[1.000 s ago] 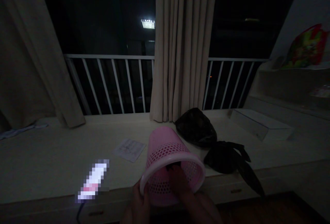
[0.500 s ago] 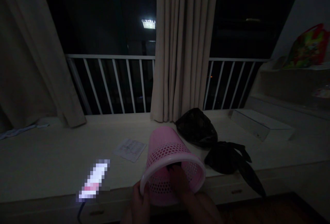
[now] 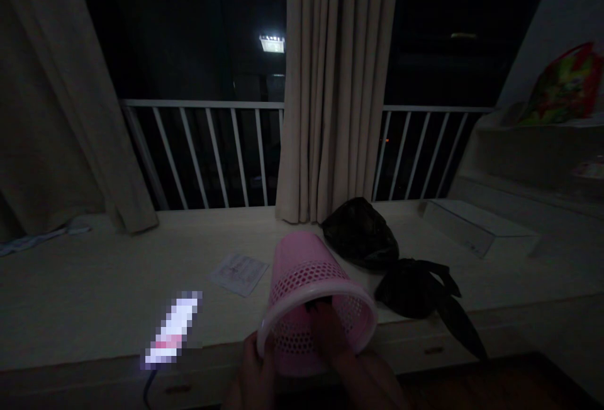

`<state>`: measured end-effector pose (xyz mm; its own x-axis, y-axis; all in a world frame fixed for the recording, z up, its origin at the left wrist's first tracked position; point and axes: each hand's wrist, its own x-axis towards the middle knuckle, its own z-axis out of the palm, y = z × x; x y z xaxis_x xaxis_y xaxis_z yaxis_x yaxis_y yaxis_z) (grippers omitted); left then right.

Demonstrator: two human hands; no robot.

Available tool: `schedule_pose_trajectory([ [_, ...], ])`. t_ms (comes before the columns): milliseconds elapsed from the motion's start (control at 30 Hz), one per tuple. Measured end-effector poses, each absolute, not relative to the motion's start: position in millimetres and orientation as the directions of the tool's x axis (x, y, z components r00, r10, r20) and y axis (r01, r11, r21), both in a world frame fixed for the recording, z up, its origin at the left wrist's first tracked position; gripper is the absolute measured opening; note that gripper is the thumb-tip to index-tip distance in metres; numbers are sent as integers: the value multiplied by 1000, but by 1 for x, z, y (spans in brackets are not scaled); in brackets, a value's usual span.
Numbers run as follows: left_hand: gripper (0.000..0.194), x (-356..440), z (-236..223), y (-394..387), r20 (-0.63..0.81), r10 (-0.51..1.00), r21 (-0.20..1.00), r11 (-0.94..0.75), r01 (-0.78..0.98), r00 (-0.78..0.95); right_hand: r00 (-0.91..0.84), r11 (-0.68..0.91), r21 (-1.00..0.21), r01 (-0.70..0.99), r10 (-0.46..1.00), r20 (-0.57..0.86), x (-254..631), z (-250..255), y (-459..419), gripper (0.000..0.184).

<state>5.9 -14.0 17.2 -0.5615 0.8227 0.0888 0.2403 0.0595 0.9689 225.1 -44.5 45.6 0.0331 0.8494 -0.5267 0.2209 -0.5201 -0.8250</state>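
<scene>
A pink plastic wastebasket (image 3: 302,256) with a perforated band lies tilted on the ledge, its mouth toward me. My left hand (image 3: 257,356) is closed on the left side of its rim, thumb inside. Inside the basket reaches my right hand (image 3: 328,328), its fingertips at something black (image 3: 318,302) deep within. Those fingers are dark and partly hidden, so I cannot tell whether they grip it. Right of the basket sit a bulging black plastic bag (image 3: 361,234) and a knotted black plastic bag (image 3: 410,290) whose tail hangs over the ledge's front edge.
A sheet of paper (image 3: 240,273) lies left of the basket. Nearer the front edge is a lit, pixelated device (image 3: 172,328) with a cable. A white box (image 3: 479,224) stands at right. Behind are a curtain (image 3: 335,83) and a white railing (image 3: 202,105).
</scene>
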Motion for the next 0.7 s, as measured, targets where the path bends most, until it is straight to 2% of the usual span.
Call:
schedule_pose_trajectory([
  [133,68,3,19,-14,12,856,967,121,223,-516,-21,-473,-843,256,869,-494,226,56,-46,64],
  [200,68,1,18,-14,11,850,967,126,223,-527,9,-495,-838,230,862,-507,223,59,-46,63],
  [333,69,1,14,-12,2,853,970,126,209,-522,32,-437,-882,176,898,-439,218,58,-46,63],
  [467,70,1,11,-10,3,855,971,121,205,-519,12,-495,-844,208,864,-504,221,62,-46,67],
  [600,71,0,14,-10,17,861,967,116,229,-509,-40,-458,-866,198,879,-474,219,69,-43,65],
  [700,69,1,14,-10,22,870,969,103,225,-492,16,-458,-874,163,887,-462,215,65,-39,63],
])
